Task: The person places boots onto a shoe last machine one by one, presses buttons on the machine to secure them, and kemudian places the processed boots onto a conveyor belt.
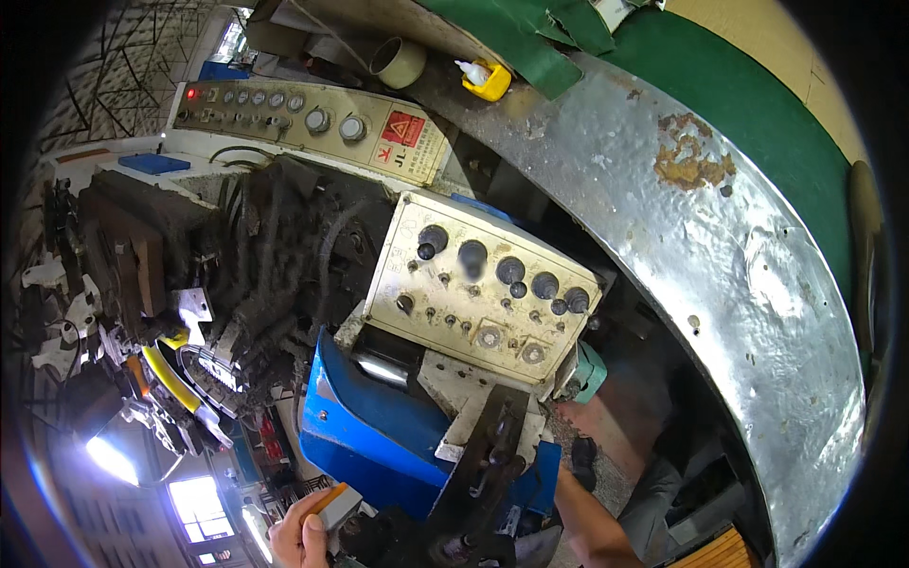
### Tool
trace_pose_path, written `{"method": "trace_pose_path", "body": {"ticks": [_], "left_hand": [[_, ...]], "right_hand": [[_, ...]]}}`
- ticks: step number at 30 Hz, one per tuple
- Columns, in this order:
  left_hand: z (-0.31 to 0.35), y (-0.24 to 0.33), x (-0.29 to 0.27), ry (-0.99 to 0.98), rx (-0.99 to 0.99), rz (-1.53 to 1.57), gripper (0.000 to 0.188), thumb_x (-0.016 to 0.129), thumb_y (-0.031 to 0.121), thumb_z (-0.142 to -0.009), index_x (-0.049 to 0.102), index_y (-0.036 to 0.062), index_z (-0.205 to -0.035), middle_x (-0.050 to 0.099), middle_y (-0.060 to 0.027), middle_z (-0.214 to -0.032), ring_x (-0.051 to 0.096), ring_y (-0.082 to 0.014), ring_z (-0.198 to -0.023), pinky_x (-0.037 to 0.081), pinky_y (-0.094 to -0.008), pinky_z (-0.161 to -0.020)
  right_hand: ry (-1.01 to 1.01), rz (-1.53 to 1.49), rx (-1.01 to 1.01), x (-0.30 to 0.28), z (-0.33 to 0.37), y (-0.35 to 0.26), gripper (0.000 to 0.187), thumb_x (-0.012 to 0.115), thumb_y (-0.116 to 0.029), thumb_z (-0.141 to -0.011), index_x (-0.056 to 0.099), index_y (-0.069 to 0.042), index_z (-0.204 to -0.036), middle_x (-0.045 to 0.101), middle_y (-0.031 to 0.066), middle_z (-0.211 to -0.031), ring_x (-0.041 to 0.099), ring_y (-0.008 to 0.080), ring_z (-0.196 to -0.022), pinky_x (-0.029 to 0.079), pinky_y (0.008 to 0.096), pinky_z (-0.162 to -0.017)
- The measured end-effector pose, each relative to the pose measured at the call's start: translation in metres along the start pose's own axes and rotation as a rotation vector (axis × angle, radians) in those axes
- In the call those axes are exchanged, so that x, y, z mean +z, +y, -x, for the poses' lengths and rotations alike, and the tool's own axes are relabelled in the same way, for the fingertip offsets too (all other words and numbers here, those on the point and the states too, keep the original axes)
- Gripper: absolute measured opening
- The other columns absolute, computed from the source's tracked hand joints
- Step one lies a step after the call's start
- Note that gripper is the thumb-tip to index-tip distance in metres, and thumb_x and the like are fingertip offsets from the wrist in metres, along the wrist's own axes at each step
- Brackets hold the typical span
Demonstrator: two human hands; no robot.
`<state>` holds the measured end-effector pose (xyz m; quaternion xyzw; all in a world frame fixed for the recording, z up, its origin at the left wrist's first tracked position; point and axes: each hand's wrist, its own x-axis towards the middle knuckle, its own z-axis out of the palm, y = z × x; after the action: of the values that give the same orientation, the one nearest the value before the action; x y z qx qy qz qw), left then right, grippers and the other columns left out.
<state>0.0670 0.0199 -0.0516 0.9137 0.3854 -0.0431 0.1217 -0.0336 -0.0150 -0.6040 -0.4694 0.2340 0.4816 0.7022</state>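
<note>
Flat grey piece [342, 509], orange along one edge, pinched in left hand [300, 540], right hand hidden, cannot tell its grip

Shiny metal sheet [757, 317], rough rust patch [694, 156], glossy blue housing [365, 426], matt cream panel [492, 301], smooth-looking orange-edged piece [340, 508]

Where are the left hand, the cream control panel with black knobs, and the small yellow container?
Left hand [299, 539]: head view, middle of the hand.
Cream control panel [488, 305]: head view, middle of its face.
Yellow container [490, 85]: head view, its side.
</note>
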Motion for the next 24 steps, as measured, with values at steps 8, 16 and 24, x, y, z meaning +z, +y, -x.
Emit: {"method": "trace_pose_path", "body": {"ticks": [8, 16, 24], "left_hand": [[0.001, -0.009, -0.006, -0.077, -0.052, 0.018, 0.053, 0.043, 0.04, -0.108, 0.067, -0.0051, -0.124, 0.07, -0.0175, -0.122, 0.063, -0.0299, -0.116, 0.043, -0.0406, -0.105], [-0.003, -0.005, -0.003, -0.047, -0.009, 0.056, 0.052, 0.044, 0.038, -0.108, 0.067, -0.0073, -0.121, 0.07, -0.02, -0.12, 0.065, -0.0303, -0.111, 0.046, -0.0402, -0.101], [0.003, -0.007, -0.003, -0.028, -0.022, 0.083, 0.051, 0.045, 0.037, -0.107, 0.067, -0.0062, -0.122, 0.07, -0.0198, -0.121, 0.065, -0.0287, -0.113, 0.047, -0.0395, -0.1]], "right_hand": [[-0.001, 0.005, 0.016, -0.001, -0.001, -0.007, 0.022, 0.06, -0.017, -0.09, 0.075, -0.002, -0.09, 0.074, 0.0169, -0.094, 0.07, 0.0274, -0.088, 0.055, 0.0421, -0.077], [-0.009, 0.02, 0.028, -0.002, -0.005, -0.013, 0.023, 0.059, -0.017, -0.089, 0.075, -0.002, -0.087, 0.074, 0.0183, -0.094, 0.07, 0.0291, -0.09, 0.056, 0.0434, -0.078], [-0.01, 0.036, 0.049, -0.006, -0.003, -0.016, 0.024, 0.057, -0.016, -0.089, 0.076, -0.002, -0.084, 0.074, 0.0198, -0.093, 0.071, 0.0307, -0.092, 0.056, 0.0448, -0.078]]}}
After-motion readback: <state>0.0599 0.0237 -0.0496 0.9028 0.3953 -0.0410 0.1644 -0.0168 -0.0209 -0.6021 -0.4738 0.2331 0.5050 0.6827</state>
